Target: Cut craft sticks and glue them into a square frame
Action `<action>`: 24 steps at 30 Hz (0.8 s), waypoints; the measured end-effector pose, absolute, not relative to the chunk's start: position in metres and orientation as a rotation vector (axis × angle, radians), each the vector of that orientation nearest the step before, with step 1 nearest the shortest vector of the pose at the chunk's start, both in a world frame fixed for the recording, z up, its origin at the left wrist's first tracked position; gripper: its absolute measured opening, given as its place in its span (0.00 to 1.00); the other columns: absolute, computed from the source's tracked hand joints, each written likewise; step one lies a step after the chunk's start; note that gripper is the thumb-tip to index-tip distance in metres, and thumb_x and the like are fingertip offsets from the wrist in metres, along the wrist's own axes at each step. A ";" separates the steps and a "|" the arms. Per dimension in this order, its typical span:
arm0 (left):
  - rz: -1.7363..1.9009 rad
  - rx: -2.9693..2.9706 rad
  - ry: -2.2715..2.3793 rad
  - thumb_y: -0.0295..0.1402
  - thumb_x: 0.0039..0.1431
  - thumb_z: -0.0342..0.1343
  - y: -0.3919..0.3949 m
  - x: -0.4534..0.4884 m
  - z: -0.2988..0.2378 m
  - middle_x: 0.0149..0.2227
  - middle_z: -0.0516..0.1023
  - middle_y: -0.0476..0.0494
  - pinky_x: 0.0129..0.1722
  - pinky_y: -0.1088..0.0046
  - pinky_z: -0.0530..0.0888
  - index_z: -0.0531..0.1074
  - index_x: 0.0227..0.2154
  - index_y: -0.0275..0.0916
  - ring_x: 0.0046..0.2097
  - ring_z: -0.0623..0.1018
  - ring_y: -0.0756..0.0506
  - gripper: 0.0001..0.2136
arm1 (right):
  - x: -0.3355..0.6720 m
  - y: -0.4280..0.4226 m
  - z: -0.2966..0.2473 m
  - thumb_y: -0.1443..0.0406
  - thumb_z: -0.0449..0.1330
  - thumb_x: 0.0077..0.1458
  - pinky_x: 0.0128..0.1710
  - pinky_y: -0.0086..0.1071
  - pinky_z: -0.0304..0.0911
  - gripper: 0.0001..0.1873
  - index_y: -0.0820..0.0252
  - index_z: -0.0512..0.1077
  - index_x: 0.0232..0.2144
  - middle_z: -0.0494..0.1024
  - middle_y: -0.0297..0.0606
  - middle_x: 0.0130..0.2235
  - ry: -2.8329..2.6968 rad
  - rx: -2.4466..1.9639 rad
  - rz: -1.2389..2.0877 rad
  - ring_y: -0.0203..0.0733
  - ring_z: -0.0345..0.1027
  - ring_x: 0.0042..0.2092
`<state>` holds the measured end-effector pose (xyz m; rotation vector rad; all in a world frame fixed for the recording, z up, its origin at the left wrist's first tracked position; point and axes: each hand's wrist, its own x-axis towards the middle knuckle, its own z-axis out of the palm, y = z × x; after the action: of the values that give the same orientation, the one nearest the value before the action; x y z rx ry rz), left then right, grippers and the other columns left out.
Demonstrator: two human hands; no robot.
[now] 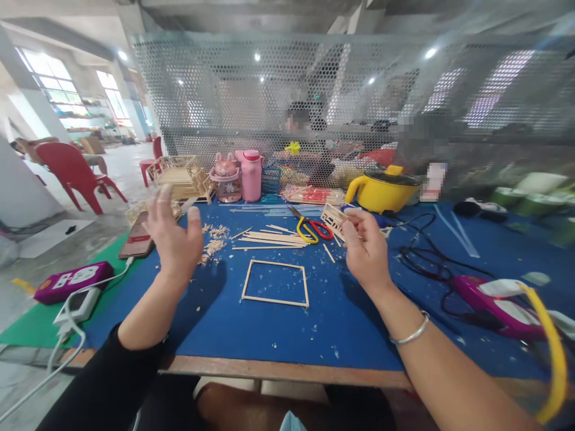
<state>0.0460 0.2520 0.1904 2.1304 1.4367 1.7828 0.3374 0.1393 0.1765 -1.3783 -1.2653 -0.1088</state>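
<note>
My left hand [173,233] is raised over the left side of the table, its fingers spread and nothing in it. Between the thumb and fingers of my right hand [366,248] is a small wooden lattice piece [333,220], partly hidden by the fingers. A thin rectangular frame of wooden sticks [276,300] lies flat on the blue table mat [269,335], between my hands. Beyond it are several loose wooden sticks [269,239], with scissors [309,230] with one yellow and one red handle at their right end. Wood scraps [215,239] are heaped right of my left hand.
A slatted wooden model [182,179], a pink bottle [251,176] and a yellow pot [389,193] stand along the back, before a perforated metal screen [224,96]. A phone [137,233] and purple power strip [74,282] lie left; black cables [422,257] and another purple strip [496,305] lie right.
</note>
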 end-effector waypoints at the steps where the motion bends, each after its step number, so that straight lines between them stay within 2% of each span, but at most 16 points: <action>1: 1.698 2.255 1.404 0.33 0.56 0.48 0.249 0.052 0.191 0.57 0.63 0.35 0.56 0.58 0.58 0.57 0.56 0.36 0.59 0.60 0.38 0.24 | 0.337 0.141 0.176 0.56 0.51 0.57 0.29 0.31 0.63 0.18 0.57 0.64 0.47 0.71 0.39 0.36 -1.281 -1.387 -0.083 0.40 0.65 0.35; 3: 1.138 2.604 1.130 0.33 0.56 0.49 0.247 0.070 0.186 0.48 0.73 0.40 0.53 0.64 0.63 0.69 0.47 0.38 0.52 0.69 0.41 0.16 | 0.339 0.141 0.178 0.55 0.50 0.57 0.29 0.31 0.63 0.18 0.58 0.66 0.45 0.71 0.38 0.34 -1.258 -1.380 -0.066 0.39 0.65 0.33; 5: 0.502 2.740 0.812 0.34 0.54 0.51 0.246 0.091 0.176 0.43 0.76 0.42 0.48 0.69 0.66 0.74 0.39 0.42 0.45 0.74 0.42 0.12 | 0.344 0.136 0.183 0.54 0.49 0.57 0.30 0.31 0.62 0.17 0.59 0.68 0.41 0.72 0.37 0.31 -1.191 -1.388 -0.071 0.38 0.65 0.31; 7: 0.274 2.737 0.823 0.34 0.50 0.55 0.247 0.109 0.166 0.39 0.77 0.41 0.44 0.70 0.68 0.76 0.35 0.42 0.42 0.75 0.41 0.09 | 0.353 0.124 0.188 0.54 0.49 0.57 0.30 0.31 0.61 0.17 0.60 0.70 0.36 0.72 0.36 0.28 -1.180 -1.488 -0.082 0.38 0.65 0.29; 11: 0.316 2.726 0.893 0.29 0.49 0.53 0.248 0.122 0.151 0.35 0.76 0.38 0.40 0.69 0.68 0.76 0.30 0.39 0.40 0.75 0.41 0.07 | 0.372 0.094 0.188 0.58 0.54 0.53 0.30 0.31 0.59 0.12 0.59 0.72 0.29 0.75 0.35 0.27 -1.418 -1.883 -0.105 0.39 0.66 0.28; 14: 0.383 2.702 0.891 0.27 0.50 0.51 0.247 0.118 0.150 0.35 0.75 0.39 0.40 0.70 0.67 0.75 0.26 0.39 0.40 0.74 0.42 0.07 | 0.375 0.095 0.184 0.60 0.54 0.52 0.31 0.30 0.59 0.10 0.58 0.72 0.27 0.77 0.35 0.28 -1.593 -2.031 -0.070 0.39 0.68 0.29; 17: 0.492 2.666 0.928 0.28 0.54 0.47 0.245 0.111 0.156 0.36 0.76 0.40 0.39 0.70 0.67 0.72 0.32 0.40 0.40 0.74 0.43 0.09 | 0.366 0.129 0.180 0.62 0.51 0.55 0.35 0.29 0.61 0.10 0.58 0.71 0.34 0.77 0.35 0.33 -1.737 -2.098 -0.014 0.38 0.69 0.34; 19: 0.652 2.572 0.989 0.30 0.57 0.45 0.246 0.105 0.160 0.34 0.76 0.41 0.36 0.70 0.68 0.69 0.35 0.40 0.37 0.75 0.43 0.08 | 0.359 0.164 0.179 0.65 0.50 0.57 0.40 0.29 0.61 0.12 0.59 0.70 0.41 0.77 0.39 0.38 -1.751 -2.220 -0.013 0.39 0.69 0.40; 22: 0.876 2.241 1.045 0.34 0.59 0.45 0.250 0.099 0.162 0.30 0.77 0.44 0.32 0.71 0.69 0.64 0.35 0.40 0.29 0.75 0.46 0.06 | 0.358 0.215 0.177 0.65 0.53 0.57 0.44 0.35 0.61 0.12 0.65 0.69 0.43 0.74 0.48 0.43 -1.683 -2.359 0.021 0.44 0.68 0.44; 24: 0.919 1.967 1.041 0.35 0.59 0.44 0.252 0.098 0.163 0.30 0.77 0.45 0.26 0.73 0.69 0.61 0.36 0.40 0.25 0.74 0.49 0.06 | 0.361 0.240 0.176 0.62 0.55 0.57 0.43 0.39 0.64 0.14 0.64 0.68 0.44 0.71 0.45 0.45 -1.659 -2.435 0.088 0.43 0.67 0.44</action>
<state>0.0981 0.2521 0.1625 1.9668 1.0412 0.9188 0.3609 0.2400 0.1760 -2.4350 -1.6591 0.0876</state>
